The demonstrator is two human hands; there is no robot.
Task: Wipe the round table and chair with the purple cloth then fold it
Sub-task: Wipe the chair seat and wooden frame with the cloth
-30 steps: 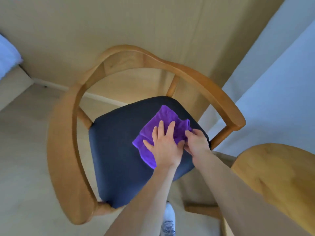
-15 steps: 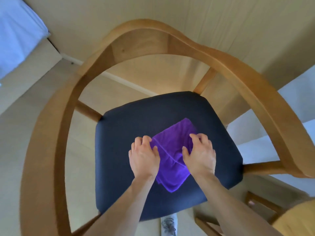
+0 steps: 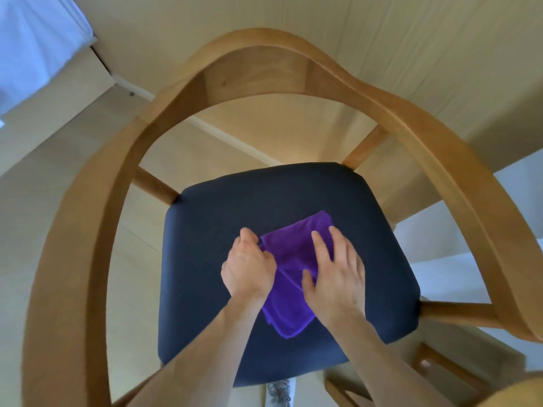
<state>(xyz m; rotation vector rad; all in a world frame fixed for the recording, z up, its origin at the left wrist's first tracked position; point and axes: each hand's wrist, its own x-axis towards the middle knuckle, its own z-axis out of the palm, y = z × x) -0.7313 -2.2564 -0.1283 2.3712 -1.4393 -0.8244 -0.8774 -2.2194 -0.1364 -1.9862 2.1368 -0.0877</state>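
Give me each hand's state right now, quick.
Left hand: fingers curled, pinching the purple cloth at its left edge.
Right hand: open, fingers flat, pressing the cloth.

Soft, even daylight falls on my view with faint shadows. Wide-angle distortion bends the chair's armrest (image 3: 458, 183); edges blur.

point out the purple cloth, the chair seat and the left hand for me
purple cloth (image 3: 289, 314), head view, on the near folded part between the wrists
chair seat (image 3: 264, 192), head view, on the bare dark cushion behind the cloth
left hand (image 3: 248, 267), head view, on the back of the hand
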